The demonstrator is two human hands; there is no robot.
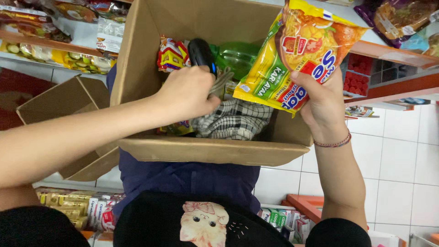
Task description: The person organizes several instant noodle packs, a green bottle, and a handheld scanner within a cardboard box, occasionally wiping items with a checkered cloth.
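**Head cam: both hands over an open cardboard box in a shop aisle**

Head view looks straight down, so nearest is a black top with a pale cat-face print, then dark blue fabric under the box. The brown corrugated cardboard box sits right in front of the person, flaps open.

Left hand reaches into the box with its fingers curled tight around a black handheld barcode scanner, smooth rounded plastic poking out above the knuckles. Right hand, with a thin red string bracelet at the wrist, pinches a glossy yellow instant noodle packet by its lower edge, holding it over the box's right side.

Inside the box: a crumpled black-and-white checked cloth, a green translucent plastic bottle lying down, and a small red-and-yellow snack pack.

Farther out, a second open cardboard box to the left, white floor tiles, and shelves of crinkly packets.
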